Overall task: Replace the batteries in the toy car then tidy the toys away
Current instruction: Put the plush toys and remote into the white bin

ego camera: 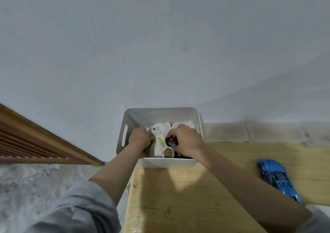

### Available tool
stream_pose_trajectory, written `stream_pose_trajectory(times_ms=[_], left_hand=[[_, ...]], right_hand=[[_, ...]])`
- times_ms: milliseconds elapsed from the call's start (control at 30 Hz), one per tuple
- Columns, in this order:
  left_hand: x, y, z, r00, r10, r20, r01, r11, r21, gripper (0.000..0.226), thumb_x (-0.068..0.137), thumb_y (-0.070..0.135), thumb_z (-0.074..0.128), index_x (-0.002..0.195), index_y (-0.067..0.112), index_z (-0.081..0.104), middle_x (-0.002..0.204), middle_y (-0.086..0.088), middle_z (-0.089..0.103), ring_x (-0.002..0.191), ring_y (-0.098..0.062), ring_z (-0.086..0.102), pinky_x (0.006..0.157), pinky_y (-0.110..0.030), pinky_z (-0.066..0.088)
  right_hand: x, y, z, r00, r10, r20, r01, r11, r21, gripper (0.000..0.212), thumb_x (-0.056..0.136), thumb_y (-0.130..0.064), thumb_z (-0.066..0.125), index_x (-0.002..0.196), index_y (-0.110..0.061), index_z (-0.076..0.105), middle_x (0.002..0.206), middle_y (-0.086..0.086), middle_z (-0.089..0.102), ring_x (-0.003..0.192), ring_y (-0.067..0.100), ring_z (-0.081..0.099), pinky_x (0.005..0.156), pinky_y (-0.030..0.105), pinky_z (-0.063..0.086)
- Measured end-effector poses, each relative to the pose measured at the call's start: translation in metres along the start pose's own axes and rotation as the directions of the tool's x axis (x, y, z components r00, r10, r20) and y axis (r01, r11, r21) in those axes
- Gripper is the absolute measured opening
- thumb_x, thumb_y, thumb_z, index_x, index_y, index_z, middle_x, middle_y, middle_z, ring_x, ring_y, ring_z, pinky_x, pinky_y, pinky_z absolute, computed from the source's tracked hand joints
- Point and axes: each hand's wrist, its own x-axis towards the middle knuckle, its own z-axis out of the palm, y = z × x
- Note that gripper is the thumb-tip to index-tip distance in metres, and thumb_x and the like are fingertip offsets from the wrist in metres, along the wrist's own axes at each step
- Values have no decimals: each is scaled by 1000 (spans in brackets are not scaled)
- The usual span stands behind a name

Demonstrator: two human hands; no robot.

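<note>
A bin [194, 162] stands at the far left corner of the table [196, 193], against the wall [160, 45]. In it lie a teddy bear [159, 136] on the left and a remote control [171, 141] to its right. A toy car [278, 179] lies on the table to the right, well apart from the bin. Flat boxes [250, 132] line the far edge, right of the bin.

My left hand [139, 136] hides its own fingers inside the white bin [185, 162], so what they hold is unclear; my right hand [185, 140] covers most of the black remote [171, 140]; beyond the bin, the clear boxes [250, 132] blur; the blue car [278, 179] right of it smears.
</note>
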Motion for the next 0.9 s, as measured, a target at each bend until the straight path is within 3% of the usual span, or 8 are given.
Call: stream_pose_trajectory(times_ms=[267,433,533,633,733,833,900], left_hand=[[-9,-3,-4,994,49,95,-54,997,59,21,90,15,53,106,2,57,116,-16,61,104,-29,61,73,-30,46],[-36,-10,-19,976,121,-181,-136,988,-77,17,80,9,53,94,1,60,97,-19,63,94,-34,61,66,-37,49],[-47,-15,-23,908,253,-333,-282,959,-40,27,83,13,52,108,6,57,112,-15,57,109,-33,53,79,-38,47],[-44,-20,-25,863,460,-209,-409,879,245,53,88,24,49,139,14,37,150,-11,27,140,-31,24,108,-49,27],[-30,-24,-19,917,399,14,-369,832,414,67,96,40,34,150,8,10,160,-6,6,147,-22,4,115,-55,5],[-18,-28,-9,936,322,142,-349,796,494,69,98,48,20,151,7,2,160,-5,0,147,-20,-3,115,-54,-5],[-15,-26,-6,943,290,162,-332,828,452,66,99,45,16,152,9,1,160,-4,-3,147,-19,-5,115,-55,-7]], right_hand=[[-7,-2,-9,989,-24,148,51,982,-184,40,87,-23,60,125,-34,57,117,8,47,109,29,50,78,35,45],[-22,-3,-16,992,-25,121,51,975,-215,34,89,-24,51,121,-32,59,115,7,52,106,29,54,77,35,47],[-26,-11,-22,993,-51,108,75,970,-232,32,86,-24,55,115,-34,65,121,0,56,109,27,55,84,35,50],[-27,-16,-24,984,-60,170,98,969,-227,39,82,-17,58,116,-35,65,126,-3,56,113,25,54,89,33,47],[-28,-17,-24,977,-65,204,108,972,-208,43,83,-9,56,119,-30,64,123,1,57,110,25,55,81,27,44],[-26,-14,-22,978,-64,197,103,975,-195,42,86,-7,55,122,-28,63,120,2,59,106,25,55,75,22,35],[-26,-11,-20,981,-78,176,110,978,-179,41,86,-7,55,121,-28,64,117,2,60,106,24,56,74,23,37]])
